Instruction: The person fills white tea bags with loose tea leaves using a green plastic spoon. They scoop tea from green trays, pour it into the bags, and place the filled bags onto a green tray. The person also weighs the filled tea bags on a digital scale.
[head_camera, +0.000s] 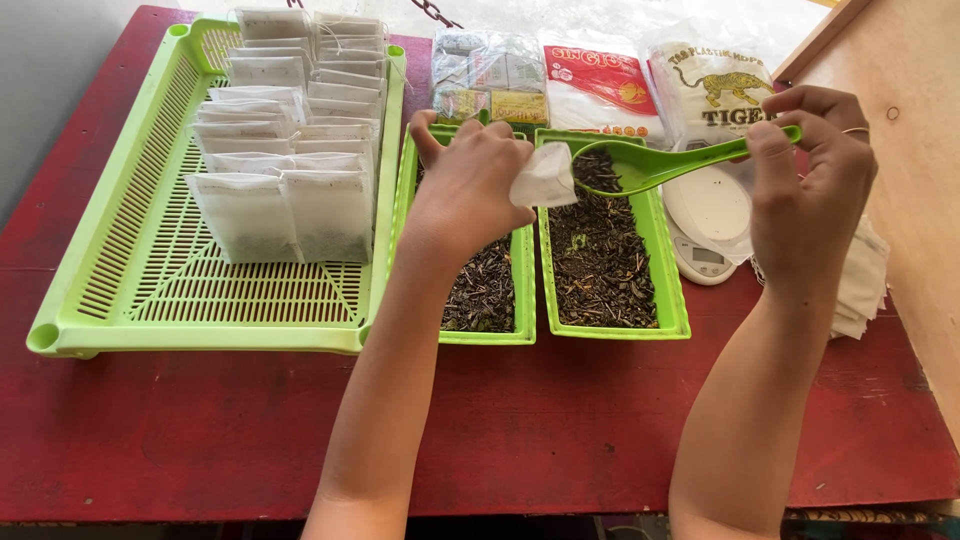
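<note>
My left hand (465, 190) grips a small white filter bag (545, 178) above two narrow green trays of dark loose tea, the left tray (522, 285) and the right tray (672, 290). My right hand (810, 170) pinches the handle of a green plastic spoon (650, 160), whose bowl holds some tea and points at the bag's mouth.
A large green slotted tray (150, 260) at the left holds several filled white bags (290, 130) in rows. Plastic packets (600, 80) lie at the back. A white kitchen scale (705, 225) and a stack of empty bags (865, 280) sit at the right, by a wooden wall.
</note>
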